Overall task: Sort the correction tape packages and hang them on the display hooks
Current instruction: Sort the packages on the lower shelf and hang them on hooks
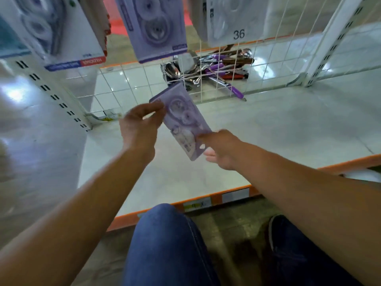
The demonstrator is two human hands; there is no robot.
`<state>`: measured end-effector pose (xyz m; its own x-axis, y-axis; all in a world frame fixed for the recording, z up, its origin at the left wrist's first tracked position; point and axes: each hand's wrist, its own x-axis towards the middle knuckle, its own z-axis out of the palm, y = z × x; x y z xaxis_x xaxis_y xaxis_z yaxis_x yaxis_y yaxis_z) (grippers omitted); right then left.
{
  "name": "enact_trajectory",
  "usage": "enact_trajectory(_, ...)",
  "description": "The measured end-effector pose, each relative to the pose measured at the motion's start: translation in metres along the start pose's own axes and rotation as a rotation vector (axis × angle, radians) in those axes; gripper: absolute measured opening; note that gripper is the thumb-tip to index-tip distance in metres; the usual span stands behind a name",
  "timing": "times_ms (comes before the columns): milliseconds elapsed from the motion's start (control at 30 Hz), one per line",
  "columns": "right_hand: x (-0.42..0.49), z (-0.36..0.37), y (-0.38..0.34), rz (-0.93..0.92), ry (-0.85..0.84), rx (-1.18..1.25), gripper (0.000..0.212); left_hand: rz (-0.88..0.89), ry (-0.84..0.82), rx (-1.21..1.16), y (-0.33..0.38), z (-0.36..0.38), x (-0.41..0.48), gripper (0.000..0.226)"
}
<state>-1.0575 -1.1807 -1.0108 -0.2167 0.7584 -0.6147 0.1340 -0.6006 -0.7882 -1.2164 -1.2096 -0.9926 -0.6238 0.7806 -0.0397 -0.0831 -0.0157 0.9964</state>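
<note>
- Head view, far left: up and to the left of the left hand (140, 126) hangs a white and blue package (61, 32) with a red label strip.
- The left hand is raised over the shelf, its thumb and fingertips pinching the far left corner of the purple correction tape package (185, 120).
- That package is in the air between the two hands. It is tilted, with its far end toward the wire grid (127, 79) and its near end, where the hang hole is, at the right hand.
- Straight above the held package hangs another purple package (156, 27).
- Beyond both hands, behind the grid, lies a pile of utensils (208, 67): spoons and purple handles.
- The right hand (222, 149) grips the near end, one finger on the package's face and the others curled beneath.
- Up and to the right of that hand hangs a white package marked 36 (233, 21).
- Under both hands spreads the white shelf (288, 124) with its orange front edge.
</note>
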Motion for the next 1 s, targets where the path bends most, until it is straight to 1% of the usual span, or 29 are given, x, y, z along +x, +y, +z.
enact_trajectory(33, -0.009, -0.002, 0.0, 0.025, -0.001, 0.09, 0.02, -0.03, 0.004, -0.043, 0.004, -0.002, -0.012, 0.033)
enact_trajectory(67, -0.017, -0.004, 0.0, 0.02, 0.012, 0.145, 0.017, -0.049, 0.001, -0.062, 0.008, -0.005, -0.023, 0.031)
enact_trajectory(133, -0.032, -0.01, -0.003, -0.025, 0.066, 0.198, 0.019, -0.087, -0.028, -0.043, 0.017, -0.013, -0.038, 0.024)
enact_trajectory(167, -0.039, -0.013, -0.006, -0.048, 0.087, 0.223, 0.019, -0.124, -0.04, -0.012, 0.021, -0.017, -0.043, 0.027)
enact_trajectory(200, -0.046, -0.015, -0.01, -0.068, 0.102, 0.251, 0.017, -0.177, -0.056, 0.033, 0.024, -0.022, -0.044, 0.037)
enact_trajectory(233, -0.053, -0.017, -0.015, -0.095, 0.118, 0.256, 0.014, -0.239, -0.092, 0.088, 0.028, -0.027, -0.047, 0.052)
enact_trajectory(267, -0.059, -0.019, -0.02, -0.128, 0.137, 0.238, 0.011, -0.293, -0.155, 0.147, 0.031, -0.031, -0.048, 0.067)
enact_trajectory(333, -0.071, -0.02, -0.036, -0.219, 0.162, 0.182, 0.009, -0.343, -0.301, 0.3, 0.039, -0.035, -0.052, 0.088)
enact_trajectory(400, -0.084, -0.016, -0.053, -0.329, 0.159, 0.128, 0.01, -0.272, -0.365, 0.503, 0.052, -0.034, -0.055, 0.099)
enact_trajectory(467, -0.097, -0.009, -0.068, -0.438, 0.15, 0.023, 0.006, -0.114, -0.366, 0.619, 0.069, -0.028, -0.062, 0.103)
enact_trajectory(533, -0.111, -0.002, -0.082, -0.529, 0.091, -0.041, 0.003, 0.047, -0.372, 0.631, 0.086, -0.022, -0.069, 0.098)
enact_trajectory(600, -0.125, 0.003, -0.093, -0.624, 0.045, -0.128, 0.011, 0.14, -0.401, 0.595, 0.102, -0.017, -0.076, 0.084)
enact_trajectory(700, -0.142, 0.012, -0.107, -0.745, 0.001, -0.237, 0.022, 0.201, -0.371, 0.513, 0.122, -0.013, -0.085, 0.053)
enact_trajectory(767, -0.151, 0.016, -0.115, -0.808, -0.013, -0.271, 0.023, 0.221, -0.33, 0.41, 0.133, -0.012, -0.088, 0.03)
enact_trajectory(800, -0.156, 0.019, -0.118, -0.838, -0.013, -0.285, 0.023, 0.229, -0.318, 0.364, 0.138, -0.013, -0.09, 0.024)
enact_trajectory(900, -0.166, 0.024, -0.126, -0.928, 0.01, -0.261, 0.022, 0.238, -0.299, 0.265, 0.149, -0.015, -0.089, 0.02)
enact_trajectory(1000, -0.172, 0.028, -0.134, -0.975, 0.043, -0.207, 0.021, 0.253, -0.293, 0.171, 0.161, -0.015, -0.087, 0.021)
